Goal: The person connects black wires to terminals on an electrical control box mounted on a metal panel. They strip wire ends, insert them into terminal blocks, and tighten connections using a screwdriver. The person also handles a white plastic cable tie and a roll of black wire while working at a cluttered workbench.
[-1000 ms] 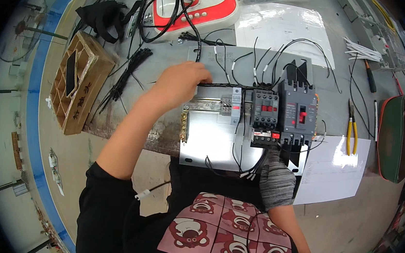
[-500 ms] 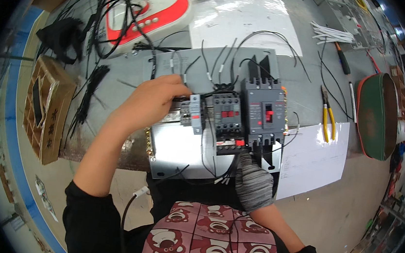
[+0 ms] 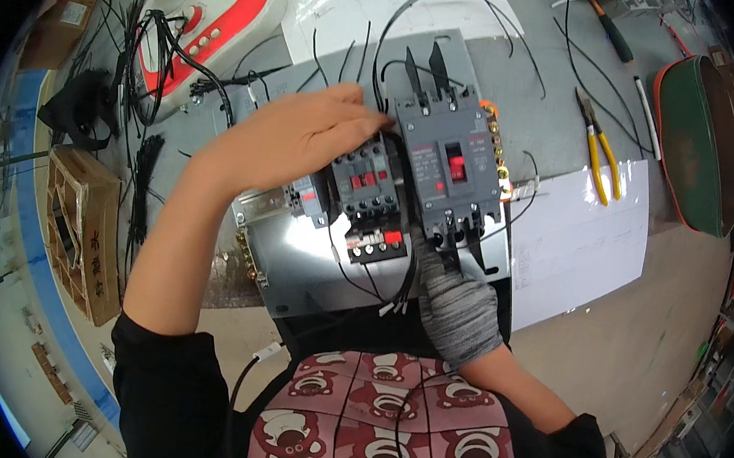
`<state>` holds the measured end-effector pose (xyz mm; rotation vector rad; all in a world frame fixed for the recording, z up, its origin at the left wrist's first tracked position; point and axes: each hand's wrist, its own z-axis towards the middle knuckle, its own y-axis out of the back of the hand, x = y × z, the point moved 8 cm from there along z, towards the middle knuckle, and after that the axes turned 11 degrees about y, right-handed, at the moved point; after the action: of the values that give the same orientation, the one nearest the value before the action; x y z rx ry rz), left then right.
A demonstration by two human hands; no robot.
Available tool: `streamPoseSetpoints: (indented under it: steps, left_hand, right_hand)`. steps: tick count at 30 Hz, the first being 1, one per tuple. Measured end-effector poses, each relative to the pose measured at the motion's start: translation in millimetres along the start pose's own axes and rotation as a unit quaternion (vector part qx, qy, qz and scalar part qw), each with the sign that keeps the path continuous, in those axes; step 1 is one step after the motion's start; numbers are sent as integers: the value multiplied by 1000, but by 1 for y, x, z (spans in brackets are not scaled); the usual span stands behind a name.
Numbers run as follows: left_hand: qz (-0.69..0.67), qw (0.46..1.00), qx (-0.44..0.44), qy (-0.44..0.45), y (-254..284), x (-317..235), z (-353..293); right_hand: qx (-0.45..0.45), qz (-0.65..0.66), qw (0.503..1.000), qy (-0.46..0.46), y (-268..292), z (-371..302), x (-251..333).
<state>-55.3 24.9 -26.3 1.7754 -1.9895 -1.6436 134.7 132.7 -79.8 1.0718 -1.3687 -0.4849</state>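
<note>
A metal mounting plate point(image 3: 314, 277) carries a grey circuit breaker point(image 3: 453, 162) with a red toggle, a dark contactor point(image 3: 365, 180) with an overload relay point(image 3: 377, 245) below it, and a slim grey module point(image 3: 306, 198) on the left. My bare left hand point(image 3: 301, 134) reaches over the contactor's top, fingers bent together where black wires point(image 3: 381, 63) rise; what they pinch is hidden. My right hand point(image 3: 462, 316), in a grey knit glove, points up between relay and breaker, beside black wires point(image 3: 401, 290) with white sleeves. Its fingertips are lost among dark parts.
Yellow-handled pliers point(image 3: 600, 150) lie right of the plate, near a printed sheet point(image 3: 581, 250) and a green case point(image 3: 700, 146). A red-and-white machine point(image 3: 220, 16) stands at the back left. A cardboard box with compartments point(image 3: 88, 237) is on the left.
My left hand has moved right from the slim module to the contactor's top. The view has shifted, and the plate appears more tilted. My right hand stays at the breaker's lower end.
</note>
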Motion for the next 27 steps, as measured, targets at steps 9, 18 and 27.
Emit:
streamPoseSetpoints:
  steps: [9,18,27]
  left_hand:
    - [12,997,-7,75,-12,4,12]
    - [-26,995,-38,86,-17,6,8]
    - [-57,988,-44,140,-18,8,4]
  right_hand:
    - [-10,-83,996,32,-4,1,1]
    - [-10,-30,1000,-1,-5,2,0]
    - [-18,-56,998,4,0,4,6]
